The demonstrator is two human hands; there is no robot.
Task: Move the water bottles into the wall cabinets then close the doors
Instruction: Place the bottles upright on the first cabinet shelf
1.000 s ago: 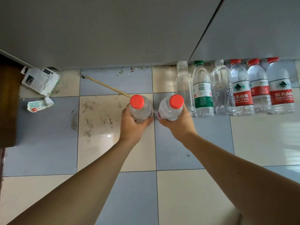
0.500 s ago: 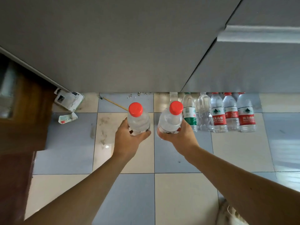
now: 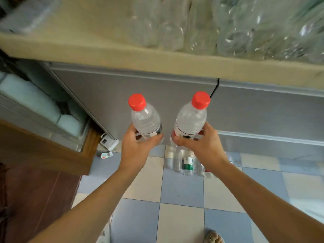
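Note:
My left hand (image 3: 135,149) grips the lower body of a clear water bottle (image 3: 145,121) with a red cap. My right hand (image 3: 201,146) grips a second red-capped bottle (image 3: 190,120) beside it. Both bottles stand upright, raised in front of the grey lower cabinet doors (image 3: 140,95). Far below, several more bottles (image 3: 187,163) stand on the tiled floor, partly hidden by my right wrist. No wall cabinet is in view.
A beige countertop (image 3: 122,55) runs across the top with several blurred clear bottles (image 3: 228,28) on it. A wooden door frame (image 3: 43,151) stands at the left. White packaging (image 3: 108,142) lies on the blue and cream floor tiles (image 3: 180,186).
Both hands have lifted their bottles well above the floor. The view has risen, so the countertop and its bottles now show and the floor bottles look small.

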